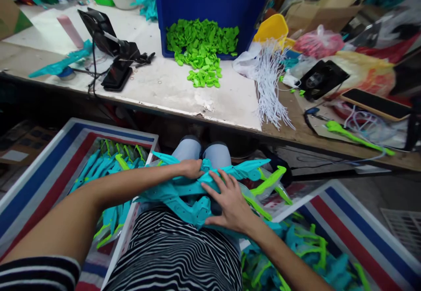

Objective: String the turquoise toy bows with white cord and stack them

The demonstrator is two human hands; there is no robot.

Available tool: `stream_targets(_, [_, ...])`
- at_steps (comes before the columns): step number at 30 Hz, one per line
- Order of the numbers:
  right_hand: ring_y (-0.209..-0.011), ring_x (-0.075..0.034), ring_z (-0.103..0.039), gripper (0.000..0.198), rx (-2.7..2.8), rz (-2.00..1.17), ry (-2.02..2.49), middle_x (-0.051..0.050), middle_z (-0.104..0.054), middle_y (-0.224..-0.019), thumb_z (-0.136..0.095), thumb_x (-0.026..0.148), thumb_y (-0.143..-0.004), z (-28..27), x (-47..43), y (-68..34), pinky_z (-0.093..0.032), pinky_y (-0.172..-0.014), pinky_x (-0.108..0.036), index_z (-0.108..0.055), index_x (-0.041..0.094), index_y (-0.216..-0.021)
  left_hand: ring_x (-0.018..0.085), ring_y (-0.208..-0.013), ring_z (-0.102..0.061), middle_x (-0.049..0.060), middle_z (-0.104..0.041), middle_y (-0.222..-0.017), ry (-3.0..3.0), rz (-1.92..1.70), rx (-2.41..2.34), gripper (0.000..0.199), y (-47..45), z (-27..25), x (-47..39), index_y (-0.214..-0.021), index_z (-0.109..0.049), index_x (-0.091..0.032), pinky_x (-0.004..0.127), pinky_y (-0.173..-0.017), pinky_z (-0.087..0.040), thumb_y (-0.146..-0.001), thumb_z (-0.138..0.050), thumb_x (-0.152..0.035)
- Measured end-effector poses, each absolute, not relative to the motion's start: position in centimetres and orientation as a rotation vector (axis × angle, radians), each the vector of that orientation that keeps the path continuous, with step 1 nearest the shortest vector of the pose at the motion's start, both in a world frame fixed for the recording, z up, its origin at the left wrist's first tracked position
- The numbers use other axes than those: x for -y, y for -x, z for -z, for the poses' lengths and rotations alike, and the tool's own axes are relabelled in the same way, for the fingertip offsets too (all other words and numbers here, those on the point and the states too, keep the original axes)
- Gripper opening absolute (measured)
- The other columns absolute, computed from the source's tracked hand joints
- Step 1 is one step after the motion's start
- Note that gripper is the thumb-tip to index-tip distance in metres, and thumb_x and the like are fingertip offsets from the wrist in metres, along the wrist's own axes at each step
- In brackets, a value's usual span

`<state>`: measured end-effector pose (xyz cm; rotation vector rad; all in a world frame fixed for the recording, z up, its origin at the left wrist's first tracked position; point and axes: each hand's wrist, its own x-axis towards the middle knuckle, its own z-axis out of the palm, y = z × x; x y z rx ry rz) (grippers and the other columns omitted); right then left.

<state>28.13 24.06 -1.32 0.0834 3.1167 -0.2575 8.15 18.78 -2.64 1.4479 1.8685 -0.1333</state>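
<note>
Several teal plastic toy parts with long pointed arms and lime-green ends lie across my lap. My left hand is closed round a teal piece near its middle joint, its fingertips partly hidden. My right hand lies over the same pile with thumb and fingers spread, fingertips touching a teal arm. Beyond my right hand, lime-green strips and clear plastic stick out. Whether the pieces are joined to one another I cannot tell.
To my left stands a striped crate of similar parts; another striped crate is at my right. On the worktable ahead are a blue bin spilling green pieces, white cords and a black stand.
</note>
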Motion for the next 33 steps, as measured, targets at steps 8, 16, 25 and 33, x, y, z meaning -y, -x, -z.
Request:
stream_targets(8, [-0.112,-0.037,-0.045,0.084,-2.902,0.375,-0.063,-0.018,-0.058,-0.116,-0.053,0.08,-0.068,1.1,-20.9,-24.3,-0.03,-0.097,-0.057,-0.059,0.019,-0.126,0.035,-0.108,-0.06,0.022,-0.062,-0.117,-1.66,0.105,-2.072,0.062,-5.4,1.0,-21.9,-0.138,-0.033,-0.007,0.044,-0.087,-0.046,-0.091,-0.041,-0.046])
stream_targets(16, [-0.116,-0.039,-0.044,0.07,-2.797,0.449,-0.208,-0.02,-0.054,-0.119,-0.057,0.075,-0.072,1.0,-20.6,-23.8,-0.036,-0.093,-0.057,-0.066,0.018,-0.113,0.033,-0.128,-0.039,0.019,-0.046,-0.137,-1.962,-0.144,-2.133,0.055,-7.2,0.7,-16.1,-0.135,-0.041,-0.013,0.045,-0.103,-0.031,-0.089,-0.052,-0.041])
stream_targets(25, [-0.098,-0.024,-0.062,0.036,-2.619,0.663,-0.136,-0.008,-0.065,-0.111,-0.048,0.046,-0.092,1.3,-26.7,-22.9,-0.045,-0.078,-0.032,-0.059,0.024,-0.119,0.021,-0.079,-0.055,0.008,-0.062,-0.075,-2.118,-0.061,-2.063,0.044,-9.2,-0.7,-4.8,-0.08,-0.064,-0.016,0.035,-0.072,-0.036,-0.092,-0.041,-0.052])
stream_targets(33, [-0.094,-0.025,-0.059,0.031,-2.745,0.498,-0.167,-0.011,-0.064,-0.105,-0.044,0.042,-0.095,2.2,-27.0,-24.5,-0.043,-0.075,-0.033,-0.06,0.019,-0.108,0.019,-0.072,-0.058,0.005,-0.064,-0.07,-1.785,-0.038,-2.134,0.047,-8.8,-1.0,-0.3,-0.074,-0.065,-0.016,0.032,-0.066,-0.037,-0.095,-0.039,-0.048])
